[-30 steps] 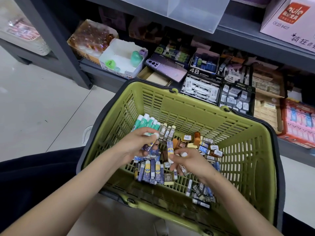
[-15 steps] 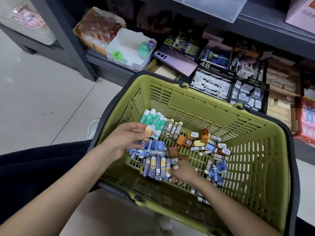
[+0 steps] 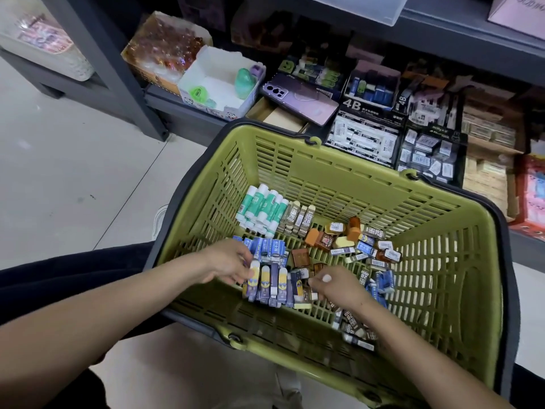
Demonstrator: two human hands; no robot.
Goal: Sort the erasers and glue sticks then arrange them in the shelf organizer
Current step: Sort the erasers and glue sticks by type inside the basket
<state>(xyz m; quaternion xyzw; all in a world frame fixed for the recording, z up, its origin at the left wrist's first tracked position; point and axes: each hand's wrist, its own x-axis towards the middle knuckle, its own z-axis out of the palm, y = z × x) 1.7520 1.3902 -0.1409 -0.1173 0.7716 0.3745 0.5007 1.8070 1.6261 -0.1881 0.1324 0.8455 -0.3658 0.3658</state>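
1. The fingers (image 3: 246, 270) of the left hand (image 3: 227, 264) are bent and close together; their tips sit on the left end of the purple and yellow row (image 3: 269, 286).
2. The fingers (image 3: 318, 289) of the right hand (image 3: 336, 286) are curled down, with the thumb tucked on top; they sit on the small pieces at the right end of that same row.
3. The fingers hide what is under them, so I cannot tell if either hand has a piece pinched.
4. Just past the hands lies a neat row of blue erasers (image 3: 269, 247); further back the green glue sticks (image 3: 262, 209) lie side by side; the 2B erasers (image 3: 296, 219) stand right beside them.
5. To the right is a loose pile (image 3: 354, 240) of brown, orange and blue erasers, all mixed up; more lie under the right arm.
6. Everything is still inside the green basket (image 3: 324, 178); the shelf boxes (image 3: 365, 137) wait behind it.
7. I think this is the sorting step, and it is about half done; the rows are tidy but the pile is not.
8. Next, the right hand should reach into the pile and pick one small eraser; it needs a gentle pinch so the rows do not get knocked; then the piece goes beside its own kind.
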